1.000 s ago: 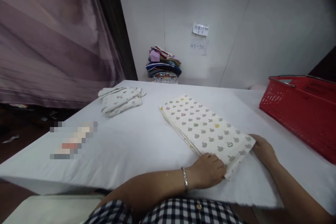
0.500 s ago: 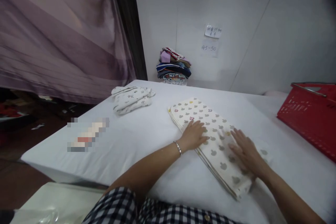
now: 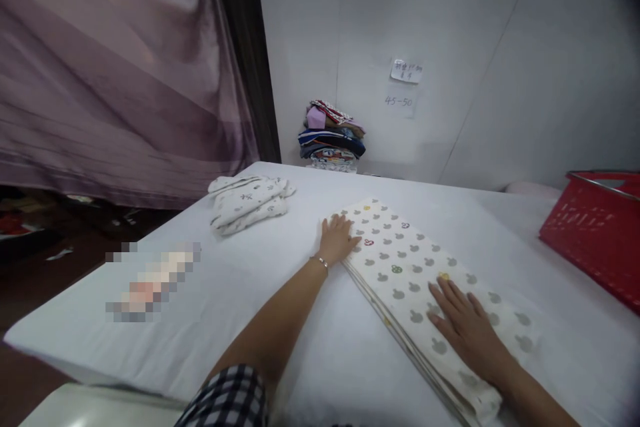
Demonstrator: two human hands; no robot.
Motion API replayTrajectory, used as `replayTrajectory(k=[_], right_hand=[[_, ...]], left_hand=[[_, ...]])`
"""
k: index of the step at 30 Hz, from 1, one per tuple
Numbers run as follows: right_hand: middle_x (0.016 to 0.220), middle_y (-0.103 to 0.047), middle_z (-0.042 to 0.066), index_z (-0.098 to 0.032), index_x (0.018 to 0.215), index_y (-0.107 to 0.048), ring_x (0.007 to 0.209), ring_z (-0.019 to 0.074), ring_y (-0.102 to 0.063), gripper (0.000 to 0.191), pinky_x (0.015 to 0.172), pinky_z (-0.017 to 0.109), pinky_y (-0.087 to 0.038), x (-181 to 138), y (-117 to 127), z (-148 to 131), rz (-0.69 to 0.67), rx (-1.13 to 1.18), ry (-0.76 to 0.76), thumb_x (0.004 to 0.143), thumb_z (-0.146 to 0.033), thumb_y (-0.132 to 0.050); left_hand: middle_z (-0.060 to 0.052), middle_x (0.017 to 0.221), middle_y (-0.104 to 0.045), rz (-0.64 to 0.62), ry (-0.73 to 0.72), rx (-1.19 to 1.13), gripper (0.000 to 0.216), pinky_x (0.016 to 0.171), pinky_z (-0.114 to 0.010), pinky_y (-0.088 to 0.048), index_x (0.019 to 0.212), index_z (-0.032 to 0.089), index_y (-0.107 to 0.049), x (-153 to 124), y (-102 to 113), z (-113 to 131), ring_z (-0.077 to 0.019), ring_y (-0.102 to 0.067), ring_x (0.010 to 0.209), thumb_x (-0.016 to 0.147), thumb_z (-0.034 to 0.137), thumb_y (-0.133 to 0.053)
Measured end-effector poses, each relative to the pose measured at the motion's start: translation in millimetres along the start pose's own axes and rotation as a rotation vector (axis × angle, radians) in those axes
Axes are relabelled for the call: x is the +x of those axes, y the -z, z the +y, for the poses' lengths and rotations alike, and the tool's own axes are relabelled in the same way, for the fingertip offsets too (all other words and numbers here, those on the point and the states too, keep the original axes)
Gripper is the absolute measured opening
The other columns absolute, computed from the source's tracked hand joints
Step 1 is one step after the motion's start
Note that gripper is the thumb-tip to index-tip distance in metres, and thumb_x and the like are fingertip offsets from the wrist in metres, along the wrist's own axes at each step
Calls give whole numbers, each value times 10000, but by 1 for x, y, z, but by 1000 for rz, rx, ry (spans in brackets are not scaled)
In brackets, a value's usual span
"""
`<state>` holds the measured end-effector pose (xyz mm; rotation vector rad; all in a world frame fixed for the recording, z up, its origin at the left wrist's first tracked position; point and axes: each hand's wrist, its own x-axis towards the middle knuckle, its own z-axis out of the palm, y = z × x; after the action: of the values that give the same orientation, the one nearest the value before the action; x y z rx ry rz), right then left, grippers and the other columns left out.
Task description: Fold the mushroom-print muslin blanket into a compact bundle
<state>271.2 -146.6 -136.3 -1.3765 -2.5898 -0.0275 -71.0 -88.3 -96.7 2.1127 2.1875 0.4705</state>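
Observation:
A folded cream cloth [image 3: 405, 267] printed with grey and coloured shapes lies flat on the white table [image 3: 280, 347]. My left hand [image 3: 337, 239] rests open on the cloth's far left corner, fingers stretched out. My right hand [image 3: 465, 327] lies open and flat on the cloth's near part, fingers spread. Neither hand holds anything.
A small crumpled white patterned garment [image 3: 249, 195] lies at the table's far left. A stack of folded clothes [image 3: 331, 133] sits against the back wall under a paper note [image 3: 406, 71]. A red plastic basket [image 3: 595, 233] stands at the right. A mauve curtain [image 3: 115, 73] hangs left.
My left hand slid along the cloth from its near end to its far left corner. My right hand moved from the near corner onto the cloth's top, flat.

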Motion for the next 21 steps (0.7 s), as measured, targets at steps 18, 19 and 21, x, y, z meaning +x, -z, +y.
replayTrajectory(k=[18,19,21], right_hand=[[1498,-143,84,-178,1445,-208,1378,247,-99,642,1096,512,-131,110,30,9,-110,36,-115,913,-533,-264],[1492,-171,93,-166,1442,-218,1375,251,-124,648,1091,510,-157,117,24,16,-140,43,-137,912,-535,-259],[1485,-201,101,-152,1438,-229,1368,255,-157,667,1079,496,-208,122,10,28,-176,64,-161,907,-556,-245]], left_hand=[[-38,1498,-201,-25,98,-1,664,1111,-479,-129,1374,204,-337,13,-14,-20,-233,-76,1391,854,607,-252],[-37,1497,-204,-21,96,0,662,1110,-479,-132,1373,203,-339,13,-14,-20,-234,-79,1390,854,606,-255],[-39,1495,-211,-7,87,1,658,1108,-481,-138,1370,203,-346,13,-16,-21,-236,-86,1389,856,604,-256]])
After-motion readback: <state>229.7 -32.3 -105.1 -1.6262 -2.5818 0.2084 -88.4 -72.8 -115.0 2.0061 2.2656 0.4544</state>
